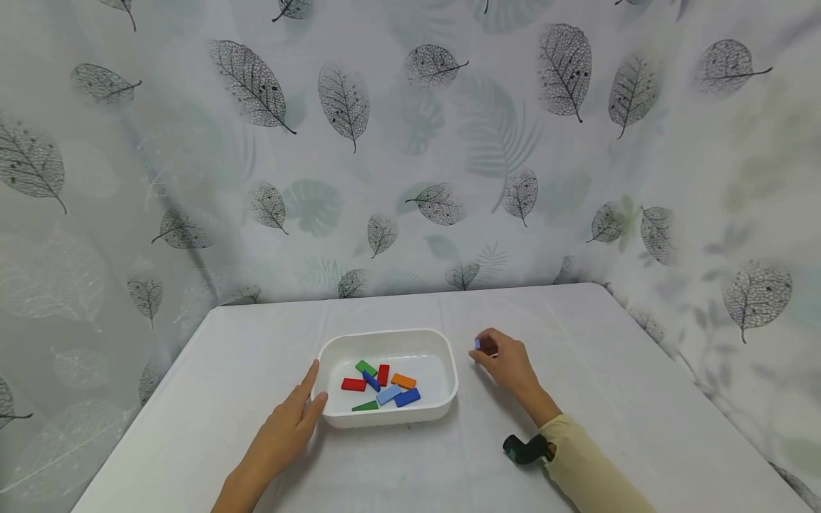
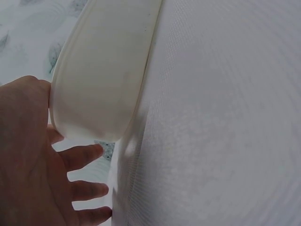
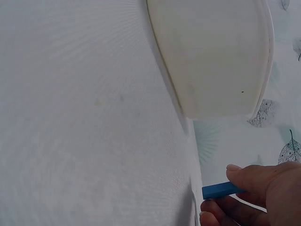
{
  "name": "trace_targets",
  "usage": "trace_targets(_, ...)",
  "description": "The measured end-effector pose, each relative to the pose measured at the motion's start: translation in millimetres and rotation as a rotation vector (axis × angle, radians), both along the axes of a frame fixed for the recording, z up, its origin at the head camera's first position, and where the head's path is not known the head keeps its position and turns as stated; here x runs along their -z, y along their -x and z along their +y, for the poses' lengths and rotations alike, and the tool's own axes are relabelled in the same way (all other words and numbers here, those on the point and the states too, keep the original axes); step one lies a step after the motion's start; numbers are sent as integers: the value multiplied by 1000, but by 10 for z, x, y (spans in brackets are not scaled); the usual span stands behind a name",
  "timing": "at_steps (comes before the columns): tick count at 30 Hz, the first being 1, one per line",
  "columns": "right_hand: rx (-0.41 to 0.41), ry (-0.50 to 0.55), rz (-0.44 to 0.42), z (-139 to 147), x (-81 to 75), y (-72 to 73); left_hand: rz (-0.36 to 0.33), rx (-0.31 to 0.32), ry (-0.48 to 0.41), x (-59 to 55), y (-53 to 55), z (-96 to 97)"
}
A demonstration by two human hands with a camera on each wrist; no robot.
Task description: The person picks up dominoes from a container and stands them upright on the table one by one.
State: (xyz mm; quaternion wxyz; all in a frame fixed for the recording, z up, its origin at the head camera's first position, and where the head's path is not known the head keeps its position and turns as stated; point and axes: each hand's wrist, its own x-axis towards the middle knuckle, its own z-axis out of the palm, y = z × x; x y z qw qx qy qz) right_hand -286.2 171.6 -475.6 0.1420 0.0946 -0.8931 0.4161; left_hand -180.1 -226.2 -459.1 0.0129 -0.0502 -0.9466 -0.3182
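Note:
A white tray (image 1: 385,420) with rounded corners stands on the table, holding several small flat blocks in red, green, orange and blue. At its left end my left hand (image 1: 282,431) rests against the rim, fingers fairly straight; the left wrist view shows the thumb side at the tray's wall (image 2: 101,70) and the other fingers spread below. To the right of the tray, my right hand (image 1: 507,360) pinches a blue block (image 3: 218,190) between thumb and fingers, one end sticking out past the fingertips. This block is mostly hidden by the fingers in the head view.
A white cloth covers the table (image 1: 417,477). Leaf-printed curtains (image 1: 410,171) hang behind it and along both sides. At the right wrist, a dark camera mount (image 1: 526,450) juts out beside the beige sleeve (image 1: 586,463).

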Motion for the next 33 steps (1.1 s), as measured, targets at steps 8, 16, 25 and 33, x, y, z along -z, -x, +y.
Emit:
trace_targets(8, 2, -8, -36, 19, 50, -7, -19, -4, 5, 17, 2, 6)
trace_targets(16, -4, -16, -59, 10, 36, -19, -15, -3, -1, 22, -3, 6)
trace_targets(25, -14, -16, -59, 0, 12, -26, -13, 3, 3, 11, -5, -2)
trace_targets(33, 19, -22, -22, -46, -104, -31, -24, 1, -3, -15, 0, -8)
